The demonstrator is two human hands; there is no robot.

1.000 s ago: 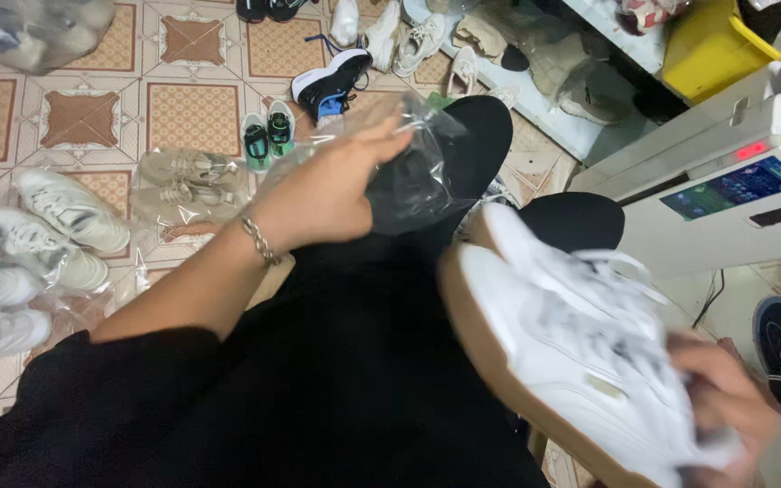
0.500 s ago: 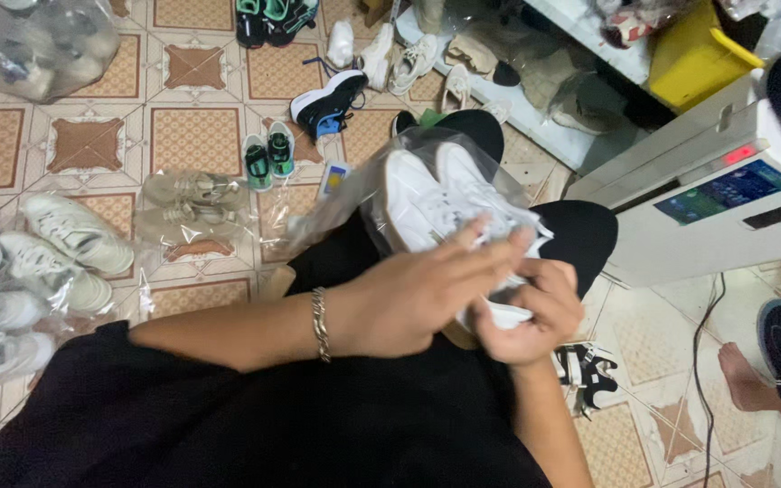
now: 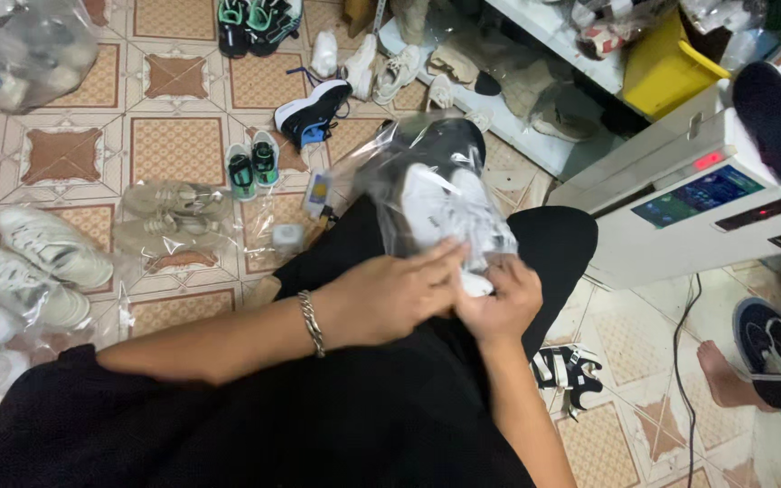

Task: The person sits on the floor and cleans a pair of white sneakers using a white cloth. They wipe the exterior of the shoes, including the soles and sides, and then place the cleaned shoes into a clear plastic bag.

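Inside clear bag (image 3: pixel 381 172) now: white sneakers (image 3: pixel 449 212).

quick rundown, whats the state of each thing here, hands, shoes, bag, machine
left hand: pressing on the bag's open end
right hand: gripping the bag's open end
white sneakers: inside the bag, on the lap
clear plastic bag: holds the sneakers, not sealed
white machine: screen and red light lit

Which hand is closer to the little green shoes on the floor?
Left. The left hand lies on the bagged white shoes, on the side toward the green shoes. The right hand grips the bag farther away.
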